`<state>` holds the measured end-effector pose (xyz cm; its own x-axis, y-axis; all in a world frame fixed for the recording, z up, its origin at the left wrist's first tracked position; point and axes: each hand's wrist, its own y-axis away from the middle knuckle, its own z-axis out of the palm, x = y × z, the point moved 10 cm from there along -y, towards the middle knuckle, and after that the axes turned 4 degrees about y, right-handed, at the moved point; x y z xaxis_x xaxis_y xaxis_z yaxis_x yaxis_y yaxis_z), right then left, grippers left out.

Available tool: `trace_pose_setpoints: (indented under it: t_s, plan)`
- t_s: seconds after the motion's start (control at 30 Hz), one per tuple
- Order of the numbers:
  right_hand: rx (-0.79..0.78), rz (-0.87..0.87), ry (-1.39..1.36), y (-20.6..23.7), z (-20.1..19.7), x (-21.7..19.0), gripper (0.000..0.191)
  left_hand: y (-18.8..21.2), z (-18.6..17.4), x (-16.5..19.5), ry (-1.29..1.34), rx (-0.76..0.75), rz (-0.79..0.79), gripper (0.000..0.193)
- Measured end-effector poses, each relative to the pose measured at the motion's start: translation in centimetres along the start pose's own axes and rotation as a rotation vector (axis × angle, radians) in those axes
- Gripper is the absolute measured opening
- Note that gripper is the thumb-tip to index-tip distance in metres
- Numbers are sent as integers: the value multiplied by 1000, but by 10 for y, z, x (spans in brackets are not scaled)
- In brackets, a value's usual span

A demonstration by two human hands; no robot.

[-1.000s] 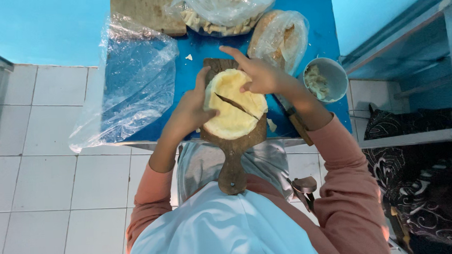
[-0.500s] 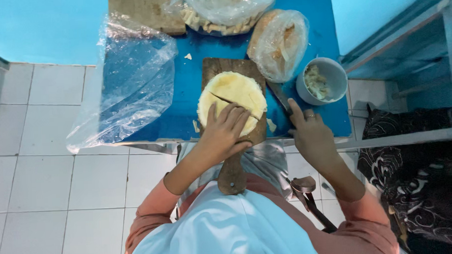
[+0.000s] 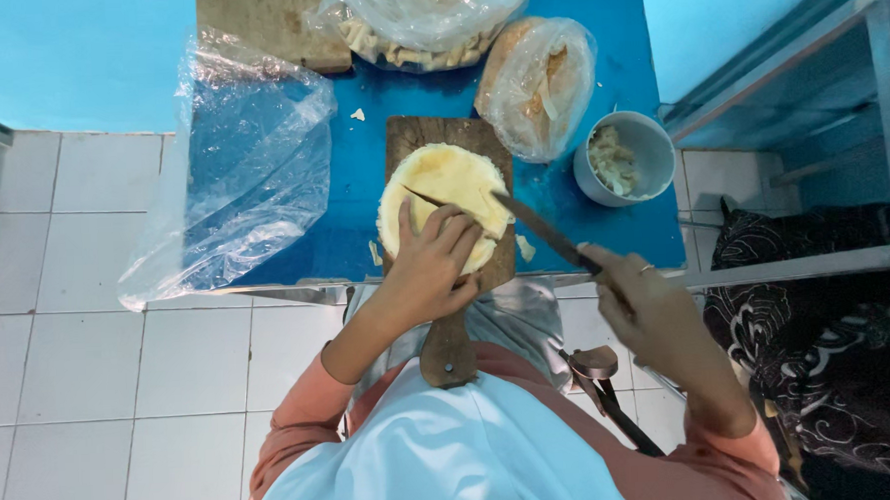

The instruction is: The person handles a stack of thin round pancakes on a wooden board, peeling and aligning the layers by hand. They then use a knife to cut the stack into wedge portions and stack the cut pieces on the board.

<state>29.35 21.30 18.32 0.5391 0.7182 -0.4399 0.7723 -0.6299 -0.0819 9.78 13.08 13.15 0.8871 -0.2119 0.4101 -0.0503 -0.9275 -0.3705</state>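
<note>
The right hand (image 3: pixel 654 317) is gripping a dark knife (image 3: pixel 543 232), fingers curled shut round its handle; the left hand (image 3: pixel 436 265) is pressing spread fingers on the round, pale yellow slab (image 3: pixel 443 181) (smooth-topped) on the wooden paddle board (image 3: pixel 441 142) at the blue table's (image 3: pixel 363 174) near edge.

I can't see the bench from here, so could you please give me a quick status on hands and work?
Left hand pressing the yellow round on the board. Right hand gripping the knife, blade across the round. Bowl and bags beside, clear of the blade.

One head cam, looking straight down. Close range over blue table (image 3: pixel 363 164) and white tile floor (image 3: pixel 74 371). No 2nd view.
</note>
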Motion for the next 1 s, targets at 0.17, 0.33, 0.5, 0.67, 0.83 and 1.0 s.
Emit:
trace_pose_setpoints:
  t_s: [0.17, 0.33, 0.5, 0.67, 0.83, 1.0]
  plan:
    - [-105, 25, 75, 6, 13, -12, 57, 4, -4, 0, -2, 9, 3, 62]
    - [-111, -103, 112, 11, 15, -25, 70, 12, -7, 6, -71, 64, 17, 62]
    - [-175, -36, 124, 13, 24, -18, 79, 25, -8, 13, -74, 74, 45, 58]
    - [-198, -61, 181, 14, 29, -19, 86, 32, -8, 15, -69, 70, 30, 56]
    - [-137, -147, 285, 15, 28, -32, 75, 34, -9, 16, -76, 66, 20, 55]
    - [-188, -285, 501, 14, 36, -47, 85, 34, -8, 16, -98, 65, 15, 54]
